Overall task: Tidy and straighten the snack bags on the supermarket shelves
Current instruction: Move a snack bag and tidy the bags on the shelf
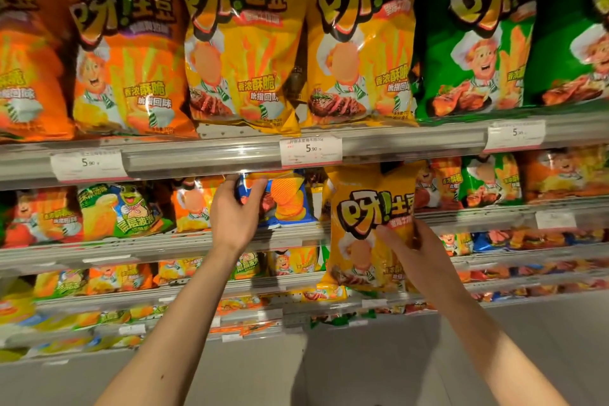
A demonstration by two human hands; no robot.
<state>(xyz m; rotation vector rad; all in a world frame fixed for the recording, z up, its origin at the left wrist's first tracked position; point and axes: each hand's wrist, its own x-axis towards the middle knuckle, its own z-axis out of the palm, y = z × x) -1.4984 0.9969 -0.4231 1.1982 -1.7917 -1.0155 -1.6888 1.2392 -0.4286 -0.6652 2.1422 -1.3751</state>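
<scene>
**Two hands on snack bags at the second shelf**

The left hand [238, 208] reaches up under the front edge of the top shelf [197, 160] and grips a blue snack bag [290, 204] that stands on the second shelf [164, 242]; its fingers curl round the bag's left side, with the fingertips just below the top shelf's rail. The blue bag sits near the middle of that shelf, upright, between an orange bag [192, 208] on its left and a gap on its right.

The right hand [417, 249] holds a yellow snack bag [369, 227] out in front of the shelves, apart from any shelf board. The thumb presses on the bag's printed face and the fingers wrap behind its right edge. The bag hangs roughly upright, its top just under the top shelf's front edge and its bottom overlapping the third shelf in view.

On the top shelf stand large bags in a row: orange ones at the left end, two yellow large bags [240, 43] in the middle, green ones [474, 36] toward the right end. A price tag [310, 150] reading 5.90 is clipped to the top shelf's front edge.
</scene>
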